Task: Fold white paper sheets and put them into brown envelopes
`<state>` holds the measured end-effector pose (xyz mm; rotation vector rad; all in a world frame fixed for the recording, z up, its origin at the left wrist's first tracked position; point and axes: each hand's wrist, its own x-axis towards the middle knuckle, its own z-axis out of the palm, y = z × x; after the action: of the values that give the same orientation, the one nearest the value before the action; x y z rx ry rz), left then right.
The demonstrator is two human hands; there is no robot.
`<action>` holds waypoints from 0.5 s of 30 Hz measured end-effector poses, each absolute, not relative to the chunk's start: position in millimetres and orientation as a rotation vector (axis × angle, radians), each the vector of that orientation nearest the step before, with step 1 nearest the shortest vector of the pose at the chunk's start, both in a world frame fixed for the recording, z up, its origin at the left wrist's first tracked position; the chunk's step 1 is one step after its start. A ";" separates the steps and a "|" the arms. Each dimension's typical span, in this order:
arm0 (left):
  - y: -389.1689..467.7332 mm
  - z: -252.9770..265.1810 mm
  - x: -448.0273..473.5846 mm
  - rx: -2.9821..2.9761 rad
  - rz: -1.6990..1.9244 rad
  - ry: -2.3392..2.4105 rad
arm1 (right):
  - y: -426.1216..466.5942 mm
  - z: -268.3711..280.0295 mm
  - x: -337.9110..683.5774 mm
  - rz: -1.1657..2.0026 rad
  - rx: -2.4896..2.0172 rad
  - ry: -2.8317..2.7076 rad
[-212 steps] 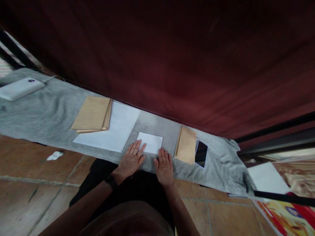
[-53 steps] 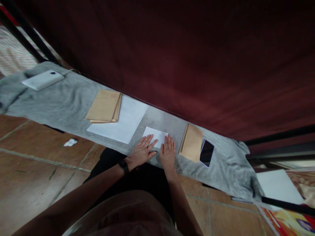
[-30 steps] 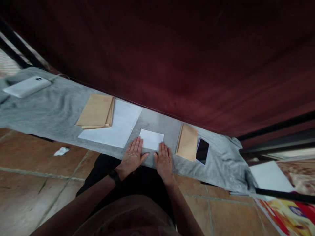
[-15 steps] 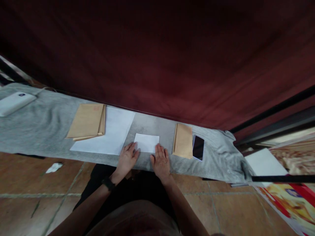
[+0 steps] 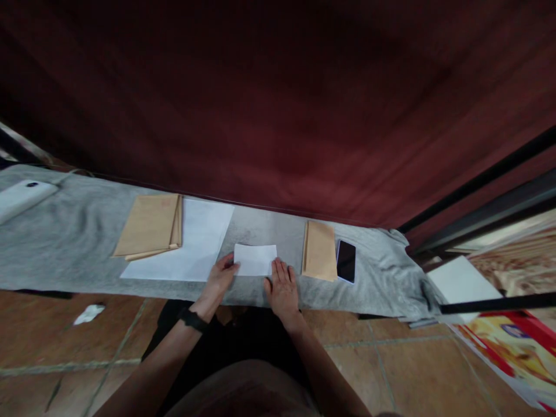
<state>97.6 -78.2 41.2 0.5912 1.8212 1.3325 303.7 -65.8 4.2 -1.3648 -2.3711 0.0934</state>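
Observation:
A small white sheet of paper [image 5: 255, 260], perhaps folded, lies on the grey cloth in front of me, its far edge slightly bowed. At its left edge, my left hand [image 5: 220, 278] closes thumb and fingers on the paper. My right hand [image 5: 283, 289] rests flat, fingers stretched out, with the fingertips at the paper's lower right corner. Larger white sheets [image 5: 202, 234] lie left of my left hand, partly under a stack of brown envelopes [image 5: 150, 223]. To the right of my right hand are more brown envelopes [image 5: 320, 250].
A grey cloth [image 5: 382, 272] covers the narrow work surface, backed by a dark red panel [image 5: 278, 127]. A dark-screened phone [image 5: 346, 262] sits beside the right envelopes. At far left is a white device [image 5: 26, 197] with a cord. Black bars and a colourful box [image 5: 516, 347] stand at right.
My left hand has shifted from lying by the paper's corner to gripping its left edge. My right hand stays at the right corner. The camera view has moved slightly.

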 end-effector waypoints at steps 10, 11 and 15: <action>-85.1 76.2 113.6 0.485 1.410 1.375 | -54.2 28.2 288.5 0.515 -1.399 -2.171; -85.5 78.4 113.8 0.459 1.427 1.316 | -52.4 31.7 286.3 0.641 -1.411 -2.063; -88.1 76.2 115.6 0.323 1.462 1.314 | -47.0 40.4 274.2 1.004 -1.403 -1.608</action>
<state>115.6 -88.1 76.2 0.3232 1.3140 1.4616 274.2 -47.0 40.4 -1.4033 -1.6078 1.0042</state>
